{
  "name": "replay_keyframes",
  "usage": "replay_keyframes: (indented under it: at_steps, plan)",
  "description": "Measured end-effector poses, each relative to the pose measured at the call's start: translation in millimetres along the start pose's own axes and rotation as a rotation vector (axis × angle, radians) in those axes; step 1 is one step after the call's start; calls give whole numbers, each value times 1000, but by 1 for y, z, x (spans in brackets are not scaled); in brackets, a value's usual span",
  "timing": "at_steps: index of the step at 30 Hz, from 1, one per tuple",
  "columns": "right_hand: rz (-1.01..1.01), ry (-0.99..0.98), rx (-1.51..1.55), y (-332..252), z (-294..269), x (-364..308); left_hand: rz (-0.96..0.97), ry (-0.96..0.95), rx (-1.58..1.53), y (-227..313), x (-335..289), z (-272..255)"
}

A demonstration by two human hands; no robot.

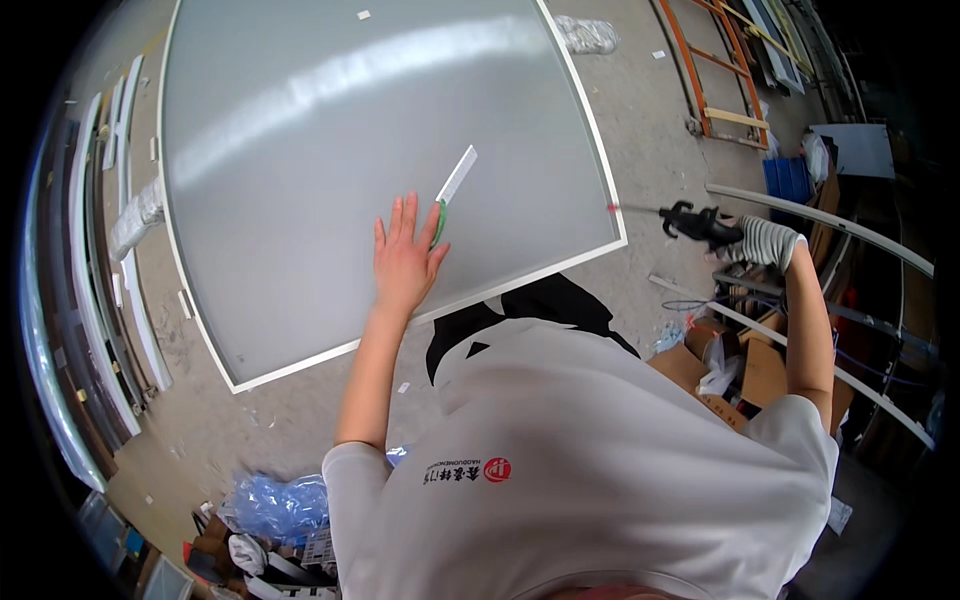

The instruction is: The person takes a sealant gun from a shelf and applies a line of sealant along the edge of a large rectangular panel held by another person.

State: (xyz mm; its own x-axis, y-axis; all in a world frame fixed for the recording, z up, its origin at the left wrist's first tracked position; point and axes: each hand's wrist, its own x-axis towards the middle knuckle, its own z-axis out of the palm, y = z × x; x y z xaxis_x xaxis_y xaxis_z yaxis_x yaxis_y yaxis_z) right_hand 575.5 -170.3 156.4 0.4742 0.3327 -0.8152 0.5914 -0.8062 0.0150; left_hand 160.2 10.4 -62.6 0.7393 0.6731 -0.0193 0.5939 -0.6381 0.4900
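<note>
Left hand [405, 262] flat and open on the frosted panel [330, 150] beside the white strip [455, 180], right hand [765, 242] gloved, gripping the black gun [700, 224] off-panel: best kept pressing evenly, nozzle brought along the frame edge.

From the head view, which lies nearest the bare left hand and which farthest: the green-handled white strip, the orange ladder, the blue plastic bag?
1. Green-handled white strip, touching the left hand on the panel.
2. Blue plastic bag, on the floor below.
3. Orange ladder, far upper right.

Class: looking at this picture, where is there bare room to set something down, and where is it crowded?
Free: the large frosted panel above the left hand, and the concrete floor beyond its right edge. Crowded: the cardboard boxes and white strips.
</note>
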Motion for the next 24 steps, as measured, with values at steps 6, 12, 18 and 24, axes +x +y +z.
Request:
replay_keyframes:
  at_steps: [6,12,18,24]
  plan:
    - [70,-340,264,28,26,-42,52,-25,87,17,13,20]
    - [-144,-411,-32,21,8,-6,26,-122,186,59,20,41]
    - [-630,-565,-283,22,-14,80,-189,-74,234,108,34,59]
    - [-695,166,-141,-35,-26,157,-434,123,225,152,57,98]
